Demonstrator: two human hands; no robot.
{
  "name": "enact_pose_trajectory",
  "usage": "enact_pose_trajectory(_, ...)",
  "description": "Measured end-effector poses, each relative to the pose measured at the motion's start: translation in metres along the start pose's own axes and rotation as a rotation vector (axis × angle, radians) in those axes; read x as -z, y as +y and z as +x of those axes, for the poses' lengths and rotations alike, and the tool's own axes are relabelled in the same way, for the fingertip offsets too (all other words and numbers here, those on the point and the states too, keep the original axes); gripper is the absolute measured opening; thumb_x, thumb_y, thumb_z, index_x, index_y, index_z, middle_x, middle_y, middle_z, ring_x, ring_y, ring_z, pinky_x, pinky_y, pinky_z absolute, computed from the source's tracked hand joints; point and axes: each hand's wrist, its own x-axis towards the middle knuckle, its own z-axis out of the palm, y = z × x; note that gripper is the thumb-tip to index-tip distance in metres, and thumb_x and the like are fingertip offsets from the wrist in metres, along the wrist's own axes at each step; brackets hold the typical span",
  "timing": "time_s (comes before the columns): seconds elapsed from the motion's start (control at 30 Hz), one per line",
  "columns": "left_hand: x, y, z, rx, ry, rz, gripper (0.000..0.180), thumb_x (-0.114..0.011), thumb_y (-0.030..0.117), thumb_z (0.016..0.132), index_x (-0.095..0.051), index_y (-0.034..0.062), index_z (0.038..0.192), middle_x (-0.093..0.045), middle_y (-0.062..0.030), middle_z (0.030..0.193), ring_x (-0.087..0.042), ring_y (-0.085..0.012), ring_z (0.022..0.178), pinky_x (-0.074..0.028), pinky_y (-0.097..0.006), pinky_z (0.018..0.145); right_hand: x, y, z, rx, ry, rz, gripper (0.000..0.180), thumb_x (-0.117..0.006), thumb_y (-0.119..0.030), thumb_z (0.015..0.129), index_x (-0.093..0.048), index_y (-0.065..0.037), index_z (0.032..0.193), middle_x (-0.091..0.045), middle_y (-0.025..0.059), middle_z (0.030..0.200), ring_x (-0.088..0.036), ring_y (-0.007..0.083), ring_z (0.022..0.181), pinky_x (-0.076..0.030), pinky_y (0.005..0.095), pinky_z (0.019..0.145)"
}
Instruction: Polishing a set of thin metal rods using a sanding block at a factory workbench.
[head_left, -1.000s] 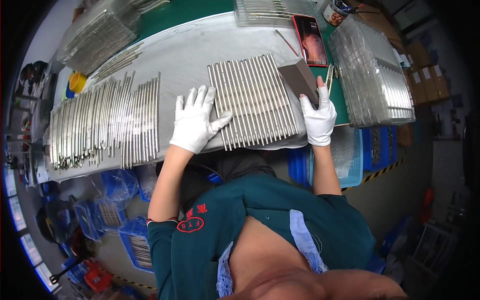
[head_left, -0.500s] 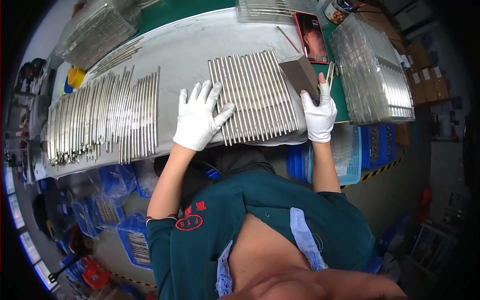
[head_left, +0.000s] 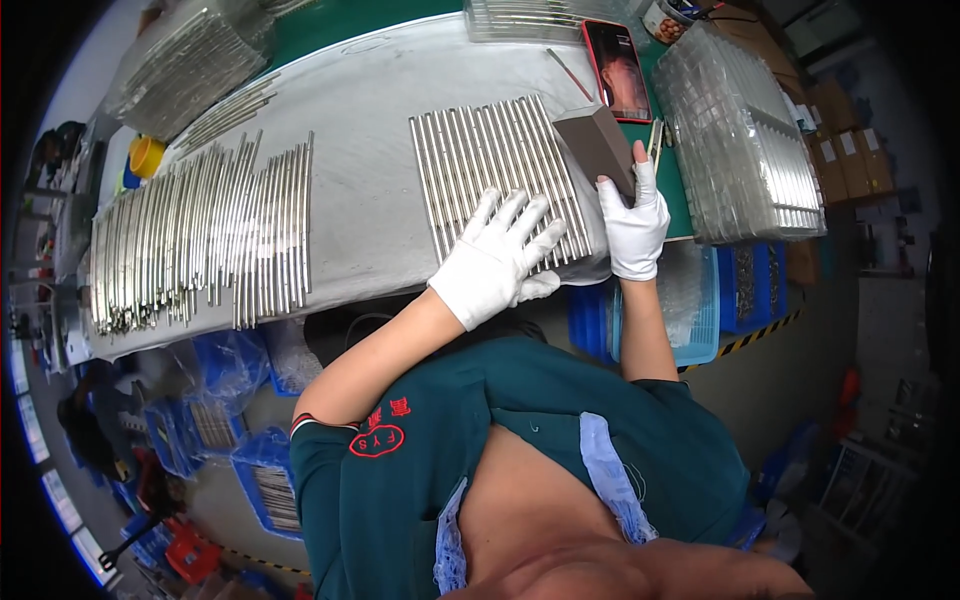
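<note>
A row of slim silvery metal rods lies side by side on the grey cloth in front of me. My left hand, in a white glove with bare-looking fabric fingers spread, rests over the near ends of these rods and hides some of them. My right hand, gloved in white with thumb and a fingertip uncovered, grips the near end of a dark grey-brown rectangular block. The block stands tilted at the right edge of the row. A larger, uneven group of rods lies farther left.
A phone with a red case and a thin stick lie beyond the block. Stacked clear plastic trays stand at right, more trays at far left. A yellow cup sits left. Blue bins are below the table edge.
My left hand has moved right and nearer me, from the row's left edge to across its near ends. My right hand keeps its hold on the block, almost unmoved.
</note>
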Motion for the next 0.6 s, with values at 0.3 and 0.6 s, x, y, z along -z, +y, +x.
enact_pose_trajectory(0.3, 0.001, -0.005, -0.001, -0.026, -0.044, -0.014, 0.066, -0.061, 0.047, 0.086, -0.045, 0.0086, 0.137, -0.045, -0.0204, 0.14, -0.042, -0.038, 0.13, -0.027, -0.053, 0.11, 0.0, -0.001, 0.001, -0.01, 0.003, 0.021, 0.063, -0.078, -0.016, 0.075, -0.055, -0.016, 0.134, -0.069, 0.0145, 0.097, -0.065, 0.0325, 0.078, -0.051, 0.0403, 0.072)
enact_pose_trajectory(0.6, 0.011, -0.009, -0.012, 0.024, -0.034, 0.015, 0.069, -0.061, 0.05, 0.085, -0.044, 0.0105, 0.139, -0.046, -0.0213, 0.138, -0.043, -0.0401, 0.127, -0.028, -0.053, 0.109, 0.002, -0.002, 0.001, -0.003, 0.004, 0.01, 0.063, -0.078, -0.016, 0.075, -0.055, -0.016, 0.134, -0.069, 0.0131, 0.094, -0.065, 0.032, 0.076, -0.051, 0.0401, 0.07)
